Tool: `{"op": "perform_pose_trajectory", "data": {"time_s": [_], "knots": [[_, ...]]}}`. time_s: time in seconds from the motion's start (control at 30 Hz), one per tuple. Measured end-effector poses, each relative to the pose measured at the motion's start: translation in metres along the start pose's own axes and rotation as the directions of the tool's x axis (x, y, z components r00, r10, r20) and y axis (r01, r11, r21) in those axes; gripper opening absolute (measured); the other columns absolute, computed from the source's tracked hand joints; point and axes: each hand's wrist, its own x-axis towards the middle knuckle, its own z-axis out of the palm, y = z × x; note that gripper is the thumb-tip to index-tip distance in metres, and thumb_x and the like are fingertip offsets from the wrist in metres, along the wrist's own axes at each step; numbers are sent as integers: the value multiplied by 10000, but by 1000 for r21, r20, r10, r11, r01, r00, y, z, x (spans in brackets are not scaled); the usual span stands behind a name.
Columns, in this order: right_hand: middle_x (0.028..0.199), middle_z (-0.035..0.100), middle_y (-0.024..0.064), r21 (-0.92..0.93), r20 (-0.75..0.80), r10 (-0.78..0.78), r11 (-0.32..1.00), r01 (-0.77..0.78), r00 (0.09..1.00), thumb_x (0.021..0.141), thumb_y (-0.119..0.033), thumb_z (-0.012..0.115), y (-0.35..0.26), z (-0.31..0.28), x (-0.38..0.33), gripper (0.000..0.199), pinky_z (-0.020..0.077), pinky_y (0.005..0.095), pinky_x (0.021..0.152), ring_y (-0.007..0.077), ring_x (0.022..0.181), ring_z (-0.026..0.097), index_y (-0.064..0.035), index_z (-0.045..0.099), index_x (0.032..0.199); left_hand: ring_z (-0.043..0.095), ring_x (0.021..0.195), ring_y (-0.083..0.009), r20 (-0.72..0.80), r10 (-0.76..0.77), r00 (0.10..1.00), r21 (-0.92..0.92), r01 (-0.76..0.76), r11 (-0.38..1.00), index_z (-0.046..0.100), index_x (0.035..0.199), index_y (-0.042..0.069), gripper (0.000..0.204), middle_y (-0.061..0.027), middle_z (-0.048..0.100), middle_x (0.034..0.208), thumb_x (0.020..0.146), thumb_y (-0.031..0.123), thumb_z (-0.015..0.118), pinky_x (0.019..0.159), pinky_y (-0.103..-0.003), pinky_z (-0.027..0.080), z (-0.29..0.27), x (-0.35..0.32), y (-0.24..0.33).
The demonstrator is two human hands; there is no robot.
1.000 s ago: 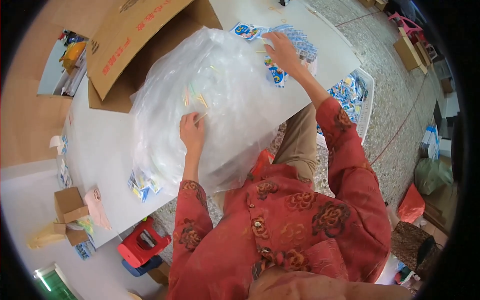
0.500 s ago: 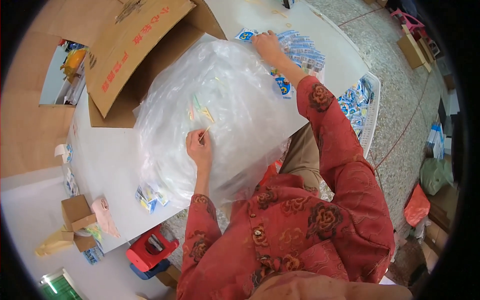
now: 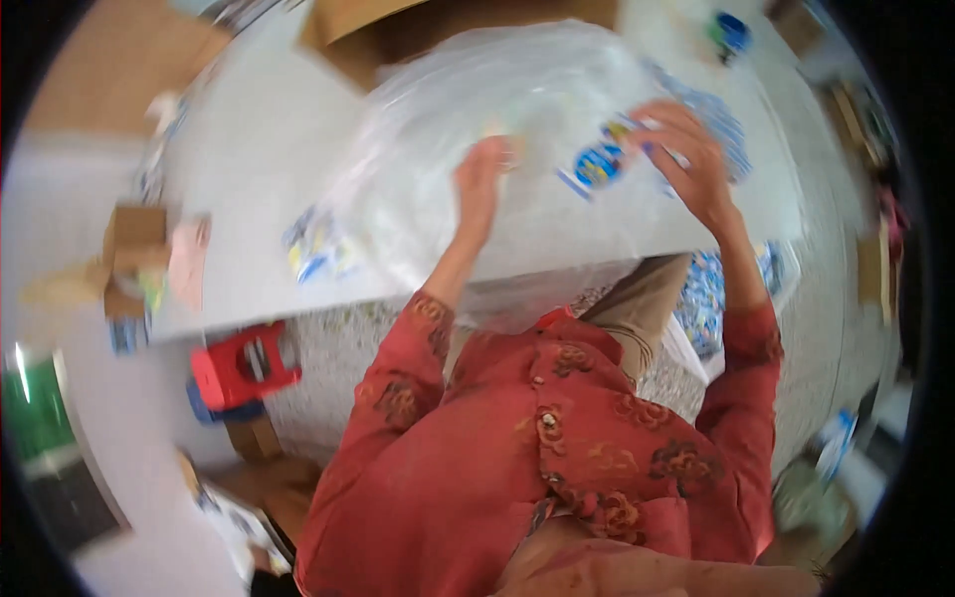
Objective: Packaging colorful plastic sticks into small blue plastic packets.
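Note:
A large clear plastic bag [image 3: 408, 129] is spread over the white table in front of me. My left hand [image 3: 477, 189] is over the bag, its fingers closed. Something small and pale shows at its fingertips, too blurred to name. My right hand [image 3: 691, 164] is at the bag's right side, its fingers curled in a pinch at the edge of a blue-and-white packet [image 3: 597, 164]. A bit of white shows between those fingers, smeared by motion. Behind and beside this hand lies a spread of similar packets [image 3: 731, 129].
A cardboard box [image 3: 348, 40] stands at the table's far side. More packets [image 3: 318, 244] lie left of the bag. A white basket [image 3: 776, 274] holding packets stands below the table's right end. A red plastic stool [image 3: 244, 368] is at the lower left.
The view has swung round, so the box sits higher in it. My right hand has drawn back from the far packets towards me. My left hand stays over the bag, fingers closed.

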Motion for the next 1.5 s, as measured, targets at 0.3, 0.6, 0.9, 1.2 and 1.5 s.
{"op": "perform_pose_trajectory", "data": {"time_s": [0.3,0.6,0.9,1.2,1.5], "knots": [[1074,597,146,171,149,-234,963,208,961,662,87,582,-71,49,21,275,452,362,851,314,1002,567,-17,642,909,623,757,-92,585,-215,782,-388,502,773,653,994,-6,236,-55,672,884,866,191,628,683,-228,497,-19,-60,52],[892,635,86,509,377,318,714,-481,870,853,-74,559,-89,74,30,192,437,245,767,125,819,565,22,604,1014,533,627,-32,216,1,976,1,-2,1000,665,865,-22,168,-23,650,704,847,139,622,557,-217,447,-38,-84,52],[719,583,124,259,481,191,902,-347,856,812,-132,615,-96,60,36,158,420,297,612,193,628,525,22,631,846,527,608,-36,312,51,949,235,-129,964,698,912,40,168,-44,652,710,838,183,651,553,-230,450,-42,-85,73],[699,582,82,374,466,262,807,-457,845,844,-190,615,-97,57,21,207,400,277,589,121,642,485,16,618,846,357,533,-17,275,-3,962,58,-13,998,589,623,-8,226,27,476,533,768,112,714,448,-225,278,-33,-87,54],[782,611,24,465,531,183,753,-466,827,844,-182,626,-89,58,19,198,432,223,664,72,721,537,1,613,918,562,692,-35,392,-97,915,37,90,995,672,850,-35,84,-52,678,814,782,11,688,603,-188,448,-34,-87,52]]}}
